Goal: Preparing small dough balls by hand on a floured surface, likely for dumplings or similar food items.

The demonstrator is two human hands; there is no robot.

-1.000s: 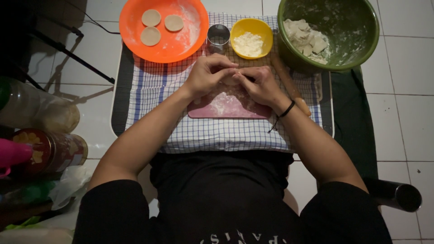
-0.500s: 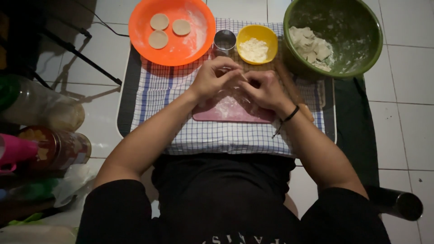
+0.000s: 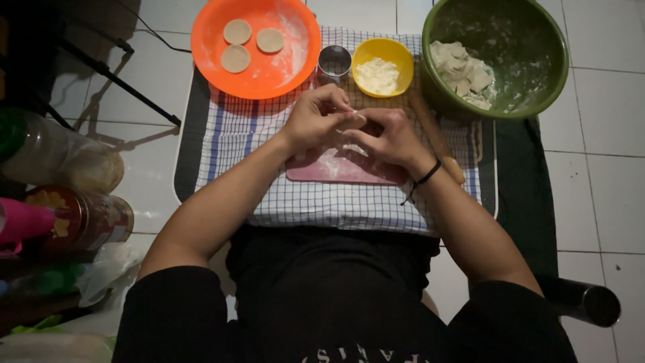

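Note:
My left hand (image 3: 318, 117) and my right hand (image 3: 390, 138) meet above a pink floured board (image 3: 342, 168) on a checked cloth (image 3: 235, 131). Their fingertips pinch a small piece of pale dough (image 3: 351, 117) between them; most of it is hidden by my fingers. A wooden rolling pin (image 3: 437, 138) lies just behind my right hand. An orange plate (image 3: 282, 60) at the far left holds three flat dough rounds (image 3: 236, 31). A metal ring cutter (image 3: 334, 62) and a yellow bowl of flour (image 3: 383, 66) stand beyond my hands. A green bowl (image 3: 537, 60) at the far right holds several dough pieces (image 3: 463, 74).
Bottles and jars (image 3: 80, 222) crowd the floor at the left, with a plastic bag (image 3: 107, 269) beside them. A dark stand leg (image 3: 114, 81) and a cable cross the white tiles at the far left. A dark cylinder (image 3: 584, 302) lies by my right arm.
My hands stay together over the pink board, fingers working the small dough piece. The view has shifted slightly; nothing else has moved.

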